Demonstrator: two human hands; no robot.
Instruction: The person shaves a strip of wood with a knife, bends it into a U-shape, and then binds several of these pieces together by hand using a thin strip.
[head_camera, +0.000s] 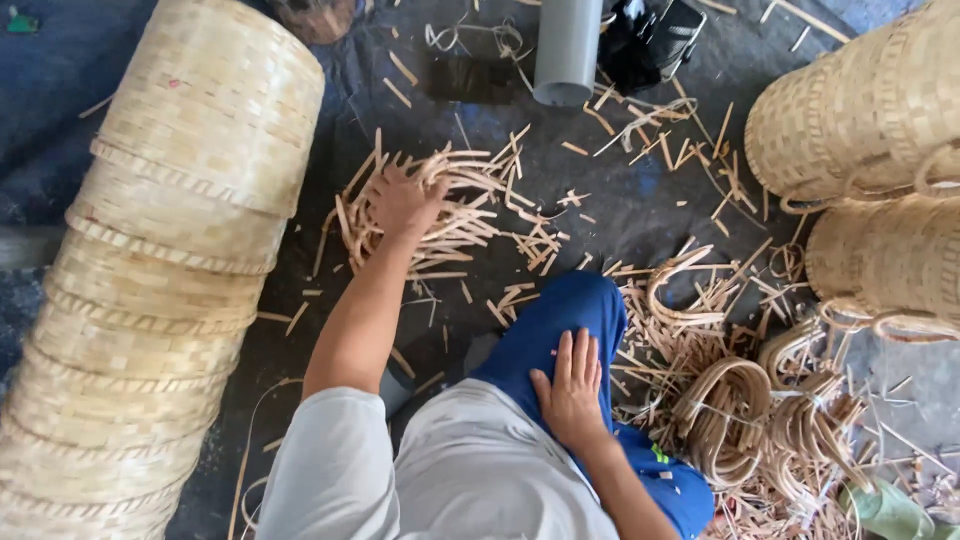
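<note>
Gathering step judged: left hand (405, 200), fingers spread, is pressed on the bamboo strips (450, 215); right hand (572, 390), fingers together, is rested flat on the blue-trousered thigh (560, 320). A closing grasp is called for next.

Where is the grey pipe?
In the head view, the grey pipe stands at the top middle of the floor, beyond the pile of bamboo strips that the left hand reaches into, beside a black object.

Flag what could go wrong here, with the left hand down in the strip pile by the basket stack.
Left hand presses into loose bamboo strips; cut ends could splinter or nick fingers. The tall stack of woven baskets leans beside that arm; a bump might topple it. Right hand rests on the knee, so only one hand steadies anything.
</note>
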